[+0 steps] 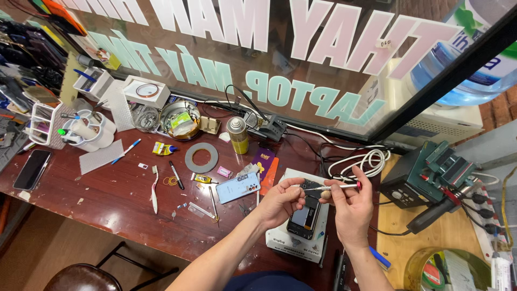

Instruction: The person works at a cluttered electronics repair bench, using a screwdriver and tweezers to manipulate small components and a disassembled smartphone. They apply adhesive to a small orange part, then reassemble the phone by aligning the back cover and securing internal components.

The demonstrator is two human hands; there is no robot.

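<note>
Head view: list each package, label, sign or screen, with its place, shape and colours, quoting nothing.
Window sign: top, large white and teal letters on glass.
White box: under the opened phone, flat, rectangular.
Black phone: left table edge, dark screen.
Spray can: centre, yellow-green cylinder, labelled.
Water bottle: top right, blue, labelled.

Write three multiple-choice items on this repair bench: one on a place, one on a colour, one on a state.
1. Where does the opened phone lie?
A. on a white box
B. on the stool
C. in the metal bowl

2. What colour is the spray can?
A. blue
B. yellow-green
C. black

3. What does the right hand hold?
A. nothing
B. a toothbrush
C. a thin metal tool

Key: 1 A, the white box shows under it. 2 B, its body is yellow-green. 3 C, the thin metal tool is pinched there, with the left hand at its tip.
</note>
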